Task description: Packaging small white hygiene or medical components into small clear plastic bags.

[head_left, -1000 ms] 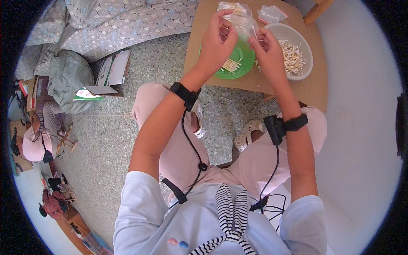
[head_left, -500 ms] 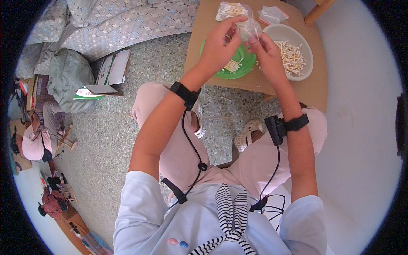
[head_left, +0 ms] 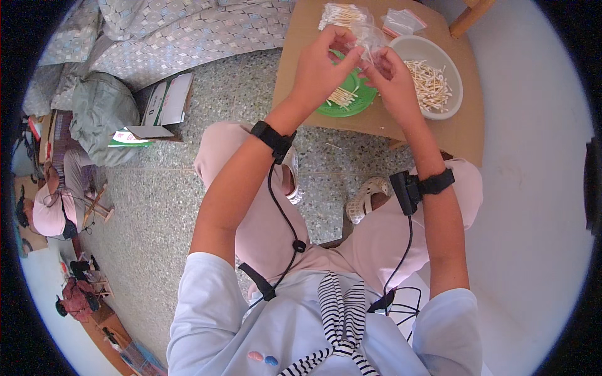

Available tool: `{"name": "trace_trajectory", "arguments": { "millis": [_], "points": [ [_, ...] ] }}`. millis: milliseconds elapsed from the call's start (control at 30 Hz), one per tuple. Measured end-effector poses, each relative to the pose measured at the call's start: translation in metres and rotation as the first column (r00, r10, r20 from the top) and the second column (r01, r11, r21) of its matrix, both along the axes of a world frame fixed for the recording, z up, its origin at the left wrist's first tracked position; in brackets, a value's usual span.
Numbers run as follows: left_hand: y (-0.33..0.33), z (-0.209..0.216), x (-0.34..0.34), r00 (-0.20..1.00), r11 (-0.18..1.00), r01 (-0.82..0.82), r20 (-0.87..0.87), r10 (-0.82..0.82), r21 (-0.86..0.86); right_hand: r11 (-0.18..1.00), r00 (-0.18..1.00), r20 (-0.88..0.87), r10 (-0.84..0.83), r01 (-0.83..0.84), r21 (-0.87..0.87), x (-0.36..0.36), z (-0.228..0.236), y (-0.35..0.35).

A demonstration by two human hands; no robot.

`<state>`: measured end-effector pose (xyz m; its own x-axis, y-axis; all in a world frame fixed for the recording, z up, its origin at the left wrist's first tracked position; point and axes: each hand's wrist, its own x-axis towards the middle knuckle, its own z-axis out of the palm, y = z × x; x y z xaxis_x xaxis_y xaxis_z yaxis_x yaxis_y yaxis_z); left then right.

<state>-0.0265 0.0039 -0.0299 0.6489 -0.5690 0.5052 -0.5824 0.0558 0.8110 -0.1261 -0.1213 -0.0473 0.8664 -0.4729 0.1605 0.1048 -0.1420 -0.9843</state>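
Between my hands, above the table, is a clear plastic bag (head_left: 370,41). My left hand (head_left: 327,66) pinches the bag's near left side with thumb and fingers. My right hand (head_left: 390,74) closes on its near right edge, fingertips close to the left thumb. Below them sits a green basket (head_left: 359,103) with a small bunch of cotton swabs (head_left: 342,96), partly covered by my left hand. Right of my right hand, a white bowl (head_left: 457,81) holds a heap of loose cotton swabs (head_left: 429,86). Whether anything is inside the bag I cannot tell.
A pile of cotton swabs (head_left: 343,15) lies at the table's far side, beside flat plastic bags with red edges (head_left: 403,22). The brown table (head_left: 467,135) meets a pale wall (head_left: 533,156) on the right. An open carton (head_left: 166,103) and a grey-green sack (head_left: 103,116) stand left. Two people sit far left.
My left fingers have drawn down and in toward my right fingertips, so both hands now pinch the bag's near edge close together. The bowl and basket have stayed in place.
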Motion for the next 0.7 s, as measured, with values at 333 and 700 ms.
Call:
{"name": "trace_trajectory", "arguments": {
  "millis": [333,700],
  "points": [
    [0.005,0.006,0.001,0.997,0.994,-0.074,-0.03,0.072,-0.075,0.989,0.992,0.065,-0.105,0.097,0.11,-0.005,0.017,0.009],
    [0.003,0.01,-0.003,1.0,0.998,-0.028,0.0,0.028,-0.059,0.98,0.972,0.166,-0.169,0.149,0.129,-0.005,0.013,-0.001]
  ]
}}
